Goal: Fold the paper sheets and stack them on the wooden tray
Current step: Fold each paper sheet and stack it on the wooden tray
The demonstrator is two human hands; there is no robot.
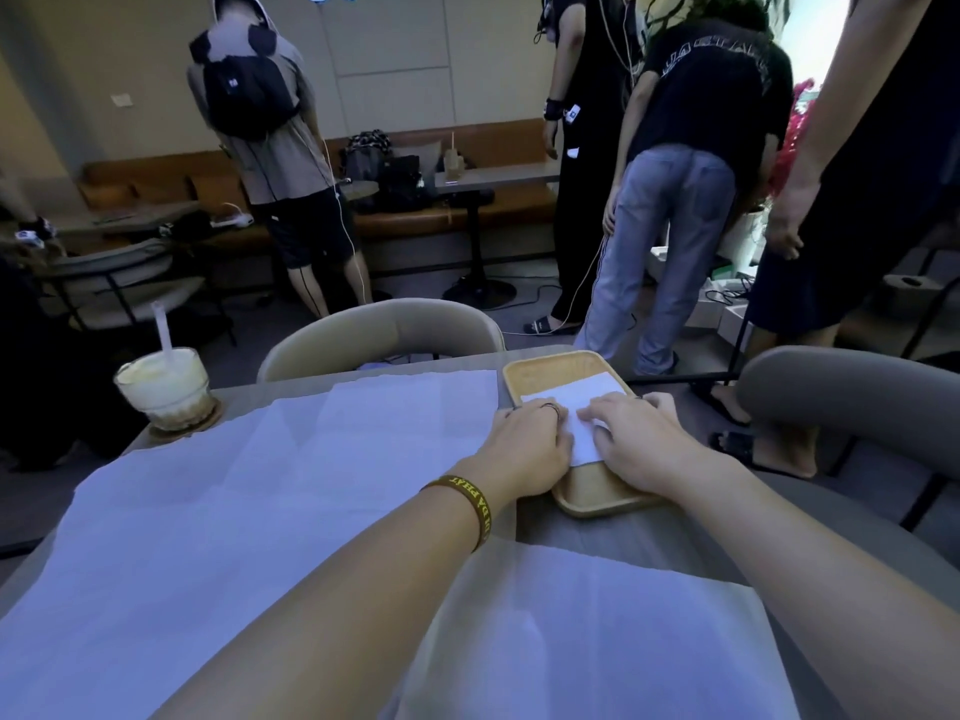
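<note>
**Both hands flat on a folded sheet in the tray**

The left hand [524, 449] and right hand [636, 441] lie palm-down, side by side, on a folded white paper sheet [584, 407] that rests inside the wooden tray [540, 374]. Neither hand pinches anything; the fingers are laid out flat against the paper, with a strip of it showing between them and its far end sticking out beyond the fingertips. The left wrist wears a dark wristband [470, 504] with yellow lettering.

To the left of the left hand, a large unfolded sheet [249, 485] spreads across the tabletop [597, 532]. Nearer than both hands, under the forearms, lies a second open sheet [597, 631]. Far to the left of the hands, beyond the large sheet's corner, an iced drink [163, 387] with a straw stands on a coaster.
</note>
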